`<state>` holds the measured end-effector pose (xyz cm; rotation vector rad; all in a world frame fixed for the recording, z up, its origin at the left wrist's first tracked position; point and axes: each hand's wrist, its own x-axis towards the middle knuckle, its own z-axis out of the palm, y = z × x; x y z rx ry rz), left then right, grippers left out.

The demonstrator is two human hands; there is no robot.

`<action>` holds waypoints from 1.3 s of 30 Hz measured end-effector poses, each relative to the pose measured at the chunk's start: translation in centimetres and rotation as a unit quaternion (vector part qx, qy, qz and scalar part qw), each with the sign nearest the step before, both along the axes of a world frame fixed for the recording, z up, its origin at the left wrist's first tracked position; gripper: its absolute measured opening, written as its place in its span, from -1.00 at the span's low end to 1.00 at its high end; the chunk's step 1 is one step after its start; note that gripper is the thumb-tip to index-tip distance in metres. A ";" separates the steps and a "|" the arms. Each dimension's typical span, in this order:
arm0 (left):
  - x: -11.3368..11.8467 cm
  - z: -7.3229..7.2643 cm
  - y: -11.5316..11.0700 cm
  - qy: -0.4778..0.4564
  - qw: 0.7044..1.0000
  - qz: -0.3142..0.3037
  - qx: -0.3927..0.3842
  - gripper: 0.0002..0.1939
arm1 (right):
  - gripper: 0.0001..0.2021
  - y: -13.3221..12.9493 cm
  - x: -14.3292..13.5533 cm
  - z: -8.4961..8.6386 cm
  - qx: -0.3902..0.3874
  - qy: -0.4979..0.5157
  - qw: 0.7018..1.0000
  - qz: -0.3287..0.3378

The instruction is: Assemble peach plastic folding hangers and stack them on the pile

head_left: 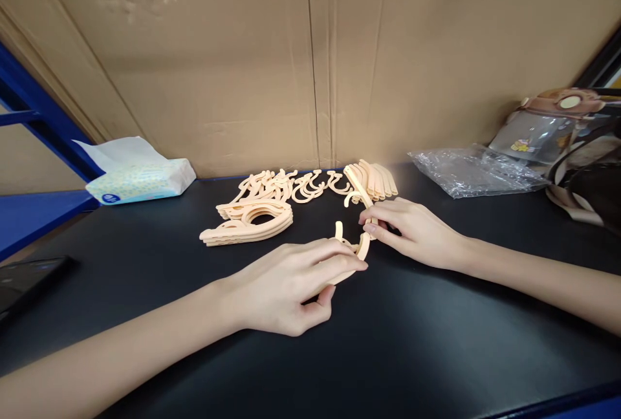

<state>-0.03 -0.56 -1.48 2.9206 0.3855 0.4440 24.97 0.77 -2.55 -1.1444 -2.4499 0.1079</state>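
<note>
Between the hands, near the middle of the black counter (pixel 412 348), peach plastic parts are being handled. The left hand (pixel 291 283) pinches a curved piece (pixel 363 248) between thumb and fingers, low over the counter; the right hand (pixel 422 231) pinches a long, slim piece (pixel 359 183) by its near end, its far end tilted up and away to the left, a short hooked tip beside it. The two pieces meet or nearly meet between the fingertips; whether they are joined, I cannot tell.

As for how far the work has come, the neat stack (pixel 252 230) to the left, of several layers around an opening, looks to be made up of finished or folded pieces. Beyond it, at the far side, loose hooks (pixel 306 191) lie in a jumble, and to their right a fan of curved arms (pixel 381 181) sits side by side. These seem unused, so I judge that a good share is left, though the overlapping parts defy a count.

The left hand's fingers cover much of the curved piece, and the right hand's fingertips hide the near end of the slim one. A dark flat object (pixel 33 277) at the left edge and a dark bag (pixel 594 180) at the right edge are both cut off.
</note>
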 end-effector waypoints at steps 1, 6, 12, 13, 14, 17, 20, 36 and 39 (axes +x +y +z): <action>0.0 0.0 0.0 -0.003 1.000 -0.005 0.002 -0.55 | -0.75 0.0 0.0 0.0 0.000 0.000 1.000 0.001; -0.1 0.0 0.0 -0.003 1.000 -0.019 -0.002 -0.53 | -0.73 0.0 0.1 0.0 -0.005 0.002 1.000 0.003; -0.3 0.1 -0.1 0.004 0.999 -0.037 -0.015 -0.51 | -0.73 0.0 0.2 -0.2 -0.025 -0.002 1.000 0.017; -0.3 0.2 -0.1 0.002 0.999 -0.039 -0.016 -0.51 | -0.73 0.0 0.2 -0.2 -0.024 -0.001 1.000 0.019; -0.2 0.2 -0.1 0.001 0.999 -0.038 -0.017 -0.51 | -0.74 0.0 0.2 -0.2 -0.023 0.001 0.999 0.022; -0.1 0.4 -0.1 0.004 1.000 -0.021 -0.020 -0.50 | -0.76 0.0 0.2 -0.1 -0.013 0.003 1.000 0.025; 0.0 0.5 -0.1 -0.002 1.000 0.004 -0.025 -0.47 | -0.78 0.0 0.2 0.0 -0.002 0.001 1.000 0.020; 0.1 -0.5 0.6 -0.055 0.975 0.214 0.031 -0.61 | -0.85 0.0 0.4 -0.2 0.011 0.009 0.999 0.038; 0.1 -0.6 0.6 -0.049 0.971 0.232 0.028 -0.57 | -0.86 0.0 0.4 -0.2 0.017 0.008 0.998 0.062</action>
